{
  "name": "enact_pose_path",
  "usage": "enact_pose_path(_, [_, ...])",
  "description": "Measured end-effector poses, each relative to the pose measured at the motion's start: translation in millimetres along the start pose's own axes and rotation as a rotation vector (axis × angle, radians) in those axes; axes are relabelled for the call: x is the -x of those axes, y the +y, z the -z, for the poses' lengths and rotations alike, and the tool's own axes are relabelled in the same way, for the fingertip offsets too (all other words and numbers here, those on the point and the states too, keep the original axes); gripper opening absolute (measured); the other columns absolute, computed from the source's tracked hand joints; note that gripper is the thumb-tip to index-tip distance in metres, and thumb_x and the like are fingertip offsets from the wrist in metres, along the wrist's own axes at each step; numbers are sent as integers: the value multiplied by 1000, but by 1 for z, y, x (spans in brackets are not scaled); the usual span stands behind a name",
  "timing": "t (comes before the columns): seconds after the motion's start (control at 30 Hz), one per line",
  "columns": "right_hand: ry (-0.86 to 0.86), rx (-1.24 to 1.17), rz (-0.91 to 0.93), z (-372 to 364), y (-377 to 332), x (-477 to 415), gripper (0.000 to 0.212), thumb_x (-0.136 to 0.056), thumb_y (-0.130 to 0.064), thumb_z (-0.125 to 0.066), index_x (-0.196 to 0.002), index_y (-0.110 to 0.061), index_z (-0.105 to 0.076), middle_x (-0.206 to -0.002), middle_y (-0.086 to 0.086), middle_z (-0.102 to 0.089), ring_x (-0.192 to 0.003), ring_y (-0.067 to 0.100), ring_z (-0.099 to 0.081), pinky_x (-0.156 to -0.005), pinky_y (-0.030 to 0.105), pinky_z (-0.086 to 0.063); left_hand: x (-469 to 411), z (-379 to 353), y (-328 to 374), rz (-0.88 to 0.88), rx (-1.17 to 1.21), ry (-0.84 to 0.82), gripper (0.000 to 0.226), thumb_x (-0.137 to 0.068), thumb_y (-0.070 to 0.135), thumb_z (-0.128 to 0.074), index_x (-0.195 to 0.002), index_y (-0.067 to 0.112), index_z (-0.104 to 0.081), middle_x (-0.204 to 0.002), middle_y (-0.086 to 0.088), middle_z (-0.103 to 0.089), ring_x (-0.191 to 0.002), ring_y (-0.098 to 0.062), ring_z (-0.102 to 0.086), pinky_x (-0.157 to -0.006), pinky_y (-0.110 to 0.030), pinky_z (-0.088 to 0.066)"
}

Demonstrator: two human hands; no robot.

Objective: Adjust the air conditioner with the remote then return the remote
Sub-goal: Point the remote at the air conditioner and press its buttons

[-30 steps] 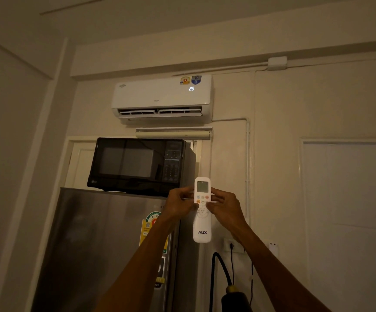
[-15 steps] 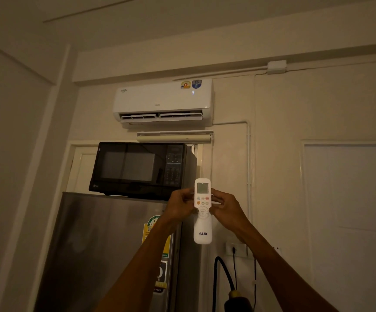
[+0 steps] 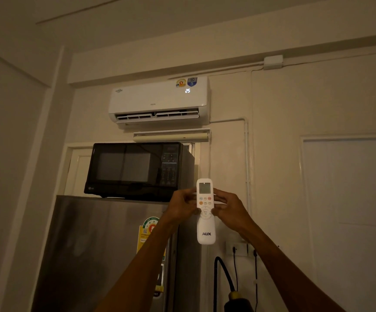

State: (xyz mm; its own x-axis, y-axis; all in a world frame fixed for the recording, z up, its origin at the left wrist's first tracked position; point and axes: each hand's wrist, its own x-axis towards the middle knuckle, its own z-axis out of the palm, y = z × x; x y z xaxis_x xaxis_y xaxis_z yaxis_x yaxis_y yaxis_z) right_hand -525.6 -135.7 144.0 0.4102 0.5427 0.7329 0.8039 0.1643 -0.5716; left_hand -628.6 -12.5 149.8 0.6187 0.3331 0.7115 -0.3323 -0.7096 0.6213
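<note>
A white AUX remote [image 3: 205, 230] is held upright in front of me, screen end up, pointing at the white wall air conditioner [image 3: 157, 101]. The unit's display reads 25 and its louvre stands open. My left hand [image 3: 182, 207] grips the remote's left side. My right hand [image 3: 227, 209] grips its right side, with the thumb near the round button pad. Both arms reach up from the bottom of the view.
A black microwave [image 3: 137, 171] sits on a steel fridge [image 3: 97, 251] directly under the air conditioner. A wall socket [image 3: 240, 248] with plugged cables and a black hose [image 3: 224, 273] lie below the remote. A white door panel [image 3: 349, 210] fills the right.
The display showed 25, then a partial digit, and now reads 25 again. The view has tilted slightly upward. Both hands keep the same hold on the remote.
</note>
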Motion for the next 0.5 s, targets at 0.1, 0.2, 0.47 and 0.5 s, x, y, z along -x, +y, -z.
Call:
enact_pose_path(0.1, [6,-13,-9,6,14,-10,60,-77,1,-67,-132,-12,-47,-129,14,-59,-113,26,-61,-94,43,-53,-11,-10,-5,-10,0,6,50,-75,-3,-67,-123,9,-54,-120,-15,-63,-106,-21,-63,-70,-20,-56])
enact_pose_path(0.2, [10,-16,-2,14,31,-19,59,-77,-2,-68,-132,-11,-47,-129,13,-59,-114,25,-60,-94,41,-53,-24,-24,-9,0,-24,15,50,-75,0,-68,-123,10,-54,-120,-13,-63,-107,-21,-62,-62,-16,-53])
enact_pose_path(0.47, [4,-38,-13,60,97,-44,58,-78,0,-66,-132,-14,-48,-129,12,-59,-115,28,-59,-96,47,-51,-68,-94,-24,44,7,10,53,-76,-2,-67,-125,9,-51,-121,-15,-61,-108,-25,-62,-79,-28,-53])
enact_pose_path(0.5, [3,-44,-18,68,108,-47,59,-78,1,-65,-132,-14,-47,-129,13,-59,-115,28,-59,-96,49,-51,-75,-106,-25,46,9,3,54,-75,-2,-67,-126,9,-51,-121,-15,-61,-108,-26,-62,-82,-32,-53])
